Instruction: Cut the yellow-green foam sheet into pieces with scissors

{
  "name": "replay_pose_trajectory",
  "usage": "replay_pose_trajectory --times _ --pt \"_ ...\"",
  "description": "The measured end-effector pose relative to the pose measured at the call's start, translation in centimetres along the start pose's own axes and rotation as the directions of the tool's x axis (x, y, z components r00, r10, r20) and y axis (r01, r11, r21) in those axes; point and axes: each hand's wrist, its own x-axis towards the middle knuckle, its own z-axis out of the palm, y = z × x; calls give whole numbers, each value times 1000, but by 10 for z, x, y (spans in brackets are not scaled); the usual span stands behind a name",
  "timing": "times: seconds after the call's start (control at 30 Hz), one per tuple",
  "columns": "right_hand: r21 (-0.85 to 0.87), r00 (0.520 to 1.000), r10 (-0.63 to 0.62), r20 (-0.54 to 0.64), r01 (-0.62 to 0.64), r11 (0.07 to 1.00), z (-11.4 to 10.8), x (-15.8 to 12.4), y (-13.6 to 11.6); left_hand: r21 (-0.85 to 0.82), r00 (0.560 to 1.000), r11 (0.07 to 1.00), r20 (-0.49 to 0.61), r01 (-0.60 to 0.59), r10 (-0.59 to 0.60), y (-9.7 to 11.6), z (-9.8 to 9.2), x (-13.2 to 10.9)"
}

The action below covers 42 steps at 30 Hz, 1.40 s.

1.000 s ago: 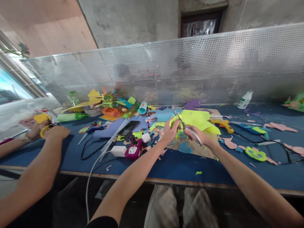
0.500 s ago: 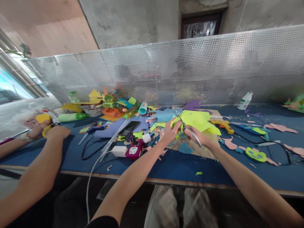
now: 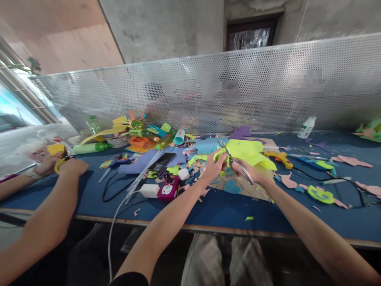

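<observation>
The large lime sheet (image 3: 245, 150) lay on the table, and both hands worked at its near left edge. The left hand (image 3: 214, 166) pinched a small lime piece (image 3: 218, 153) just left of that sheet; whether the two touched could not be told. The right hand (image 3: 244, 170), on the near side of the sheet, gripped the scissors (image 3: 228, 154) by their pale handles, the blades pointing away from the person, beside the small piece. Nearer than the lime sheet lay a brown sheet (image 3: 253, 189) with a blue heart (image 3: 232, 186) on it. A light blue sheet (image 3: 208, 146) lay left of the lime one, purple paper (image 3: 240, 132) behind it, and a yellow tool (image 3: 281, 158) just to its right. Well to its left, a co-worker's hand (image 3: 73, 167) was by yellow-handled scissors (image 3: 60, 163).
</observation>
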Motion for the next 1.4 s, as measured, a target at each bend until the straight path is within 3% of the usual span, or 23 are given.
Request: replay_pose_trajectory --times 0.1,0.27,0.7,1.1,1.27,1.4 --pt "6 999 -24 26 24 1000 -1 0 -2 -10 1000 1000 -16 -3 3 -1 -1 0" --pt "-12 999 46 27 -45 999 0 0 -1 -44 999 999 -49 8 -10 -4 -2 2" --pt "99 988 147 -46 -142 985 7 -1 5 -40 1000 999 -11 25 -25 -2 -3 2" --pt "78 1000 -20 -17 21 997 2 1 6 37 998 999 65 18 -20 0 -3 0" --pt "105 992 101 -76 -93 990 5 2 5 37 998 999 61 10 -12 3 -3 0" --pt "166 951 211 -228 -176 970 7 6 4 24 995 999 91 32 -34 8 -1 0"
